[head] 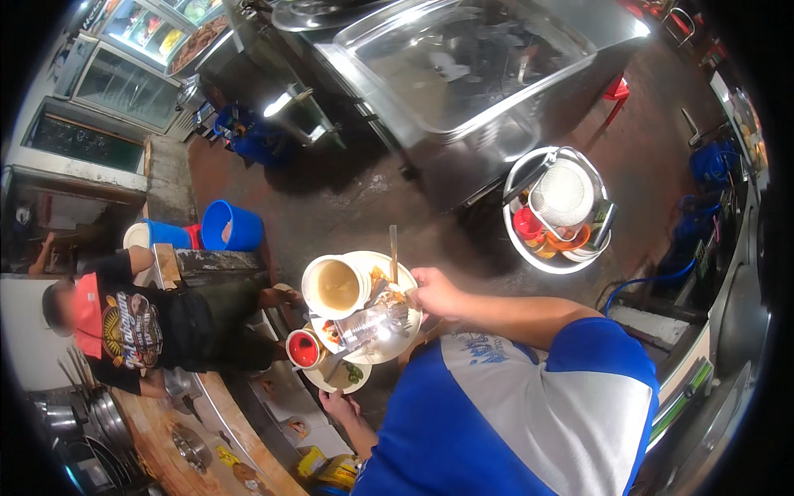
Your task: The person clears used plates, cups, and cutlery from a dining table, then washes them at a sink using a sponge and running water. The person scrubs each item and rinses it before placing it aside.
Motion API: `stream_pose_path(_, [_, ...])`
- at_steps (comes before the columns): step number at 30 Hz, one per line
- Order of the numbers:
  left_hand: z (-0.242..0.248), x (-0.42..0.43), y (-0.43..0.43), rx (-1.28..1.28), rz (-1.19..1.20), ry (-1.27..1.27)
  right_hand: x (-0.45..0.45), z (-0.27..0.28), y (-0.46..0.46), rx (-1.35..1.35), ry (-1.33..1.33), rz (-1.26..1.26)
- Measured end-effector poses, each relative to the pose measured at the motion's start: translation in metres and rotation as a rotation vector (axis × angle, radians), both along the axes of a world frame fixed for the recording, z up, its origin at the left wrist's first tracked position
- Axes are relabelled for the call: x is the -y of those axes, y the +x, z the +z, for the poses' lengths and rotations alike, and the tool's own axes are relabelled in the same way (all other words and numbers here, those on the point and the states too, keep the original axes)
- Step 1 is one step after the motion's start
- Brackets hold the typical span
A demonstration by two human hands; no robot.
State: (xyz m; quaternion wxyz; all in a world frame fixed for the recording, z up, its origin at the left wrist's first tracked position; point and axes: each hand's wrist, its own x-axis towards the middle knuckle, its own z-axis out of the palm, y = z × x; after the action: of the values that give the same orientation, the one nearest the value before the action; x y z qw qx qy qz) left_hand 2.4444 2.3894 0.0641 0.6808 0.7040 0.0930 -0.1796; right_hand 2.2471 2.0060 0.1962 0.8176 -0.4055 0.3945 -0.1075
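Note:
My right hand (435, 292) grips the rim of a large white plate (406, 335). This plate carries food scraps, metal cutlery (393, 251), a clear drinking glass (360, 328) lying on its side and stacked white bowls (313, 279), the top one with brownish liquid. Lower in the view, my left hand (341, 406) holds the edge of a smaller pale plate (347, 385) with green pieces (353, 373), perhaps citrus. A cup with a red inside (303, 348) sits over that plate, beside the large one. The larger plate partly overlaps the smaller one.
A metal basin (513, 239) of dishes and a strainer stands right of a steel counter (434, 161) with a large tray (459, 133). At left, a person in a black shirt (149, 328) stands at a wooden worktop (161, 446). Blue buckets (239, 226) are behind them.

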Motion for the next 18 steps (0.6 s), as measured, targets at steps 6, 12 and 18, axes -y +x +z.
stream_pose_path(6, [0.017, 0.047, 0.122, -0.024, -0.123, 0.047, 0.003, 0.011, 0.09, -0.03, 0.001, -0.143])
stream_pose_path(12, [0.038, 0.101, 0.216, -0.04, -0.196, 0.071, 0.024, 0.013, 0.167, 0.005, 0.025, -0.265])
stream_pose_path(18, [0.021, 0.179, 0.292, -0.109, -0.226, 0.19, 0.092, 0.024, 0.243, -0.012, -0.104, -0.282])
